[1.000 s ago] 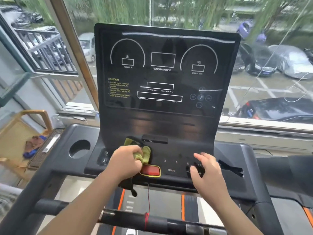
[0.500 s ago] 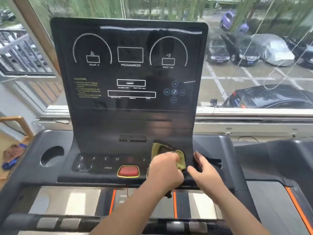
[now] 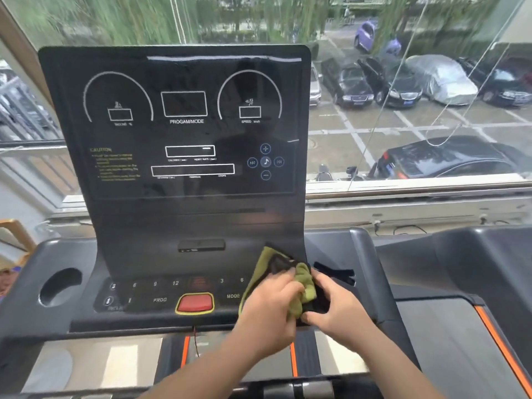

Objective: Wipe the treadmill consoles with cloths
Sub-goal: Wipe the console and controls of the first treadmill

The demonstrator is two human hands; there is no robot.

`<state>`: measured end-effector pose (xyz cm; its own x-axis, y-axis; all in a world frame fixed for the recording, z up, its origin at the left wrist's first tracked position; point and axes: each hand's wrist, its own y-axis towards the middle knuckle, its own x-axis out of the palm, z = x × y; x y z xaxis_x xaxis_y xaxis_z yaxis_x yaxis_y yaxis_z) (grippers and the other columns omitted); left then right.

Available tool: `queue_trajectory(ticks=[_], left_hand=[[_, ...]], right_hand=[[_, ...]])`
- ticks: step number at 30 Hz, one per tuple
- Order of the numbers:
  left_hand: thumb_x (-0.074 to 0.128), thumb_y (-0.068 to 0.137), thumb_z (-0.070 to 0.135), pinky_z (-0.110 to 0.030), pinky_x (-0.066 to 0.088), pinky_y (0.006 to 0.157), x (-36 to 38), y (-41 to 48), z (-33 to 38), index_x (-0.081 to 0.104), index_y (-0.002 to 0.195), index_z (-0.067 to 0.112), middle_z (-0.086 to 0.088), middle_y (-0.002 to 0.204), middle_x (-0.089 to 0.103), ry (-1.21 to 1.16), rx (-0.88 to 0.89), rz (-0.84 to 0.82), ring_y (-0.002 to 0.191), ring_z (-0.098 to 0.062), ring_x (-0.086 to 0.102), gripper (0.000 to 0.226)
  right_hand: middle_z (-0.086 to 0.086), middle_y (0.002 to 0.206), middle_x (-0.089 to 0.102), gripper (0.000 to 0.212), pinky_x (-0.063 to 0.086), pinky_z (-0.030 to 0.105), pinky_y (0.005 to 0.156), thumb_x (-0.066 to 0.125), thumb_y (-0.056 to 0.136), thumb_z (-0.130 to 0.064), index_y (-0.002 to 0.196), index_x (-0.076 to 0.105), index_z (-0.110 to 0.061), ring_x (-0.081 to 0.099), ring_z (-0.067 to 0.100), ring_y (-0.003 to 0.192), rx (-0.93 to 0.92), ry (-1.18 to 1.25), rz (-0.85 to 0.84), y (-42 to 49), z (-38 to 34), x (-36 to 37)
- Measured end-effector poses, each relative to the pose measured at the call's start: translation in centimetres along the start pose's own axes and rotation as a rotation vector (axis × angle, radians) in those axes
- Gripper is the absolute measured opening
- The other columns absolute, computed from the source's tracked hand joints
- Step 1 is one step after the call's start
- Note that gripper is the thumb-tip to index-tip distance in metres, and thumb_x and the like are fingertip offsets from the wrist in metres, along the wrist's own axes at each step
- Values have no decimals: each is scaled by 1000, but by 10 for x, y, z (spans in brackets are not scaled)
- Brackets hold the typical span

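Now | cloth (image 3: 302,286): green, bunched on console (image 3: 184,220) lower right, frame right-centre | left hand (image 3: 267,309): grips cloth | right hand (image 3: 336,306): just beside, fingers curled over something dark, grip unclear | hands together | red button (image 3: 195,303): left of cloth

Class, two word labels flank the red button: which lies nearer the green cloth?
MODE, right of the red button, next to the green cloth; PROG sits left of the button.
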<state>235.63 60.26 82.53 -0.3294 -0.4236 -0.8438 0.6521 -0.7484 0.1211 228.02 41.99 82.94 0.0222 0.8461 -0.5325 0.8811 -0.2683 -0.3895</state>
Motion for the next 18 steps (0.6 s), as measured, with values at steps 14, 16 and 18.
queue_trajectory(ticks=[14,16,18], left_hand=[[53,83,26,-26,21,126,-6,37,-4,57,142,31,10,162,42,-106,-50,-113,150,-12,34,60],[56,85,28,-23,25,124,-16,40,-19,51,147,35,15,162,39,-40,35,-157,150,-8,32,63],[54,89,32,-32,31,123,-23,51,-38,49,147,36,15,160,42,58,64,-142,149,-10,35,59]], right_hand=[[-38,140,53,94,45,26,114,75,78,-24,160,32,-43,50,-9,134,-65,46,50,2,11,6],[-37,140,52,94,43,22,114,76,79,-24,161,31,-42,47,-15,134,-65,82,36,4,12,4],[-42,138,46,97,42,12,105,77,82,-24,163,25,-40,46,-23,128,-50,113,7,5,13,3]])
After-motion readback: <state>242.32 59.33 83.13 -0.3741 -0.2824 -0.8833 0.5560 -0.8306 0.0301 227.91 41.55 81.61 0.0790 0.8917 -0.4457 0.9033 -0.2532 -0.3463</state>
